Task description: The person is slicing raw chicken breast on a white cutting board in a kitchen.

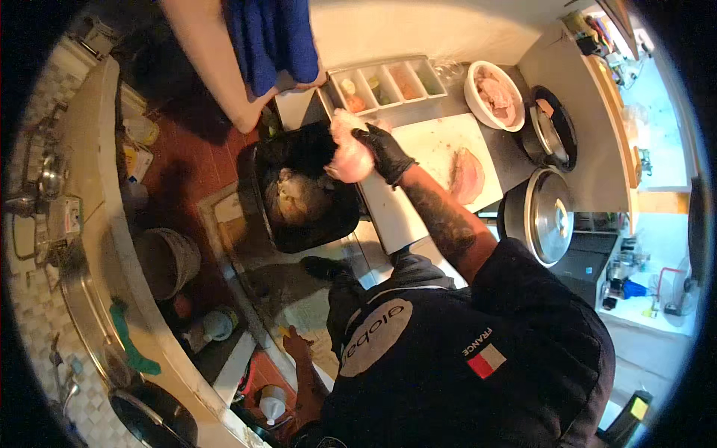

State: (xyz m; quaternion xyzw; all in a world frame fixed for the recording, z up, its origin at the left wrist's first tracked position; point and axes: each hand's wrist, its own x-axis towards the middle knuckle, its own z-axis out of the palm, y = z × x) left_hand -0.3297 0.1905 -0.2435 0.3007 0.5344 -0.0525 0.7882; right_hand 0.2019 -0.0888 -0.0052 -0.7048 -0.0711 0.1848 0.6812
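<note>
My right hand (pixel 384 152), in a black glove, grips a pale pink piece of raw meat (pixel 352 160) and holds it up at the edge of a black tub (pixel 263 216). Another pale piece, perhaps poultry, lies inside the tub (pixel 340 237). Beside my right forearm a slab of raw meat (pixel 467 176) rests on a white cutting board (pixel 429 137). My left hand (pixel 297 346) is bare and hangs low at my left side, away from the meat. Its fingers look stretched out; a small yellow spot near their tips is too small to make out.
A divided tray (pixel 371 75) of cut ingredients stands behind the board. To its right are a white bowl (pixel 478 101) of raw meat, a dark pan (pixel 569 134) and a lidded pot (pixel 553 216). Another person's bare limb (pixel 205 52) and blue clothing (pixel 272 45) show beyond the tub. A bucket (pixel 166 261) stands left.
</note>
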